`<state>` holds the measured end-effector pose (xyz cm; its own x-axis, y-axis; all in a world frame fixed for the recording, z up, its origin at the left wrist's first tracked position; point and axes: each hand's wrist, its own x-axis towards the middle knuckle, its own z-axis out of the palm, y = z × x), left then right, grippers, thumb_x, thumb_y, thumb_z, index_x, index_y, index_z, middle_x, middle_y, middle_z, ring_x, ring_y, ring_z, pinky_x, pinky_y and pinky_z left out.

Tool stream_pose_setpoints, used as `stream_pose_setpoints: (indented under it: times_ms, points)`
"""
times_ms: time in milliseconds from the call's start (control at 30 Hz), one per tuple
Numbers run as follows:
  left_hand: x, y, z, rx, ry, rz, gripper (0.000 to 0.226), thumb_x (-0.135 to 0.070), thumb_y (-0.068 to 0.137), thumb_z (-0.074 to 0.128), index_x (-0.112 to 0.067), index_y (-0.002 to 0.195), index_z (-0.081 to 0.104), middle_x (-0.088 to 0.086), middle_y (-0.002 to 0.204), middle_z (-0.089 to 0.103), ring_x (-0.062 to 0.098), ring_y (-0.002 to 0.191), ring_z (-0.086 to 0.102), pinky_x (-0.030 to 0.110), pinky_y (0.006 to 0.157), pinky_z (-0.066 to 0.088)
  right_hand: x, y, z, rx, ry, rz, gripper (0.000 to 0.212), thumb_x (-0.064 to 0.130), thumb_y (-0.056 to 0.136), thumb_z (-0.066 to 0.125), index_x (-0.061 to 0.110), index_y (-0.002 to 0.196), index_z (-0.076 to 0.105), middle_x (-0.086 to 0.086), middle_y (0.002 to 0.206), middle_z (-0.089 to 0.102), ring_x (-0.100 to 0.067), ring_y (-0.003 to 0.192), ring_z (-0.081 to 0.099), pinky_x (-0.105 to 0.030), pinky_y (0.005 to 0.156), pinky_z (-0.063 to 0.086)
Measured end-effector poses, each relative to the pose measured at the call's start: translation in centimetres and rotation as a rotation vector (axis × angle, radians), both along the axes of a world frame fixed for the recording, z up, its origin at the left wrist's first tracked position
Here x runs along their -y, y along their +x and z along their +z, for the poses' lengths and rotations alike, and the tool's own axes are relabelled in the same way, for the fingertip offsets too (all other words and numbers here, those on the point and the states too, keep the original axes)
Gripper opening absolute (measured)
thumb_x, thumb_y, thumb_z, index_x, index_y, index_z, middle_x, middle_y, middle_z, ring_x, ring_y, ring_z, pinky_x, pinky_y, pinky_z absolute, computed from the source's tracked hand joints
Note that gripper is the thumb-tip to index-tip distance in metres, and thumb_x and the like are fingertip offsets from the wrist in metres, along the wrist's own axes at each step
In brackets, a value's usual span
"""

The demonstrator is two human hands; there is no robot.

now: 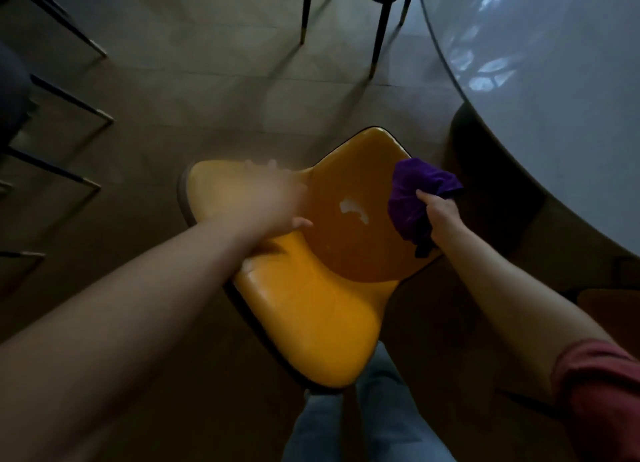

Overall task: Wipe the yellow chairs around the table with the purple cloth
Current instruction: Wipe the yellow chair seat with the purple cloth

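Yellow chair (311, 309): smooth, glossy upholstery with a leather-like sheen, dark piping along the edge. Purple cloth (414, 198): soft, matt, fuzzy fabric, crumpled. Table (554, 122): smooth, polished pale top with a stone-like look, carrying reflections. Neighbouring chair legs (379, 28): dark, with brass-coloured tips. Floor (207, 80): large tiles, low sheen.

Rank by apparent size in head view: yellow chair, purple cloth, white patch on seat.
1. yellow chair, largest by far
2. purple cloth, bunched in right hand
3. white patch, smallest
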<state>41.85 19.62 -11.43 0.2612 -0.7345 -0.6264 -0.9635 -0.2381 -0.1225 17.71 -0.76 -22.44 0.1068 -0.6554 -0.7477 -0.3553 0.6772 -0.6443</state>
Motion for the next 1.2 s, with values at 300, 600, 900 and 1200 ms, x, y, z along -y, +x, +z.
stream_pose_setpoints:
  times_ms: [300, 600, 900, 1200]
  points:
    - [5.3, 3.9, -8.9, 0.046, 0.184, -0.004, 0.076, -0.076, 0.088, 0.037, -0.039, 0.154, 0.023, 0.008, 0.164, 0.019, 0.038, 0.151, 0.011, 0.069, 0.115, 0.017, 9.6, 4.8, -7.1, -0.348, -0.471, 0.244, 0.047, 0.038, 0.096, 0.059, 0.006, 0.13, 0.056, -0.008, 0.116, 0.061, -0.022, 0.107, 0.058, -0.036, 0.097, 0.043]
    - [5.0, 3.0, -13.5, 0.106, 0.122, -0.049, 0.089, -0.087, 0.078, 0.029, -0.043, 0.154, 0.012, 0.004, 0.163, 0.024, 0.036, 0.149, 0.018, 0.073, 0.109, 0.015, 8.1, 11.0, -18.5, -0.537, -0.745, 0.925, 0.076, 0.083, 0.086, 0.016, 0.043, 0.144, 0.044, 0.0, 0.163, 0.027, -0.026, 0.151, 0.017, -0.056, 0.119, 0.012]
    - [5.7, 2.8, -13.3, 0.078, 0.092, 0.038, 0.074, -0.076, 0.088, 0.036, -0.039, 0.152, 0.027, 0.006, 0.161, 0.027, 0.034, 0.149, 0.02, 0.071, 0.11, 0.016, 1.9, 16.4, -22.5, -0.622, -0.962, 1.151, 0.074, 0.068, 0.091, 0.036, 0.032, 0.155, 0.028, -0.006, 0.166, 0.015, -0.034, 0.153, 0.006, -0.057, 0.122, 0.004]
    - [5.5, 2.7, -12.3, 0.066, 0.113, 0.013, 0.064, -0.063, 0.093, 0.045, -0.033, 0.149, 0.038, 0.009, 0.158, 0.032, 0.034, 0.149, 0.02, 0.068, 0.114, 0.015, -3.5, -3.5, -23.5, -0.158, -1.306, 1.971, 0.07, 0.059, 0.093, 0.048, 0.033, 0.155, 0.029, -0.008, 0.166, 0.014, -0.034, 0.153, 0.007, -0.062, 0.12, 0.012]
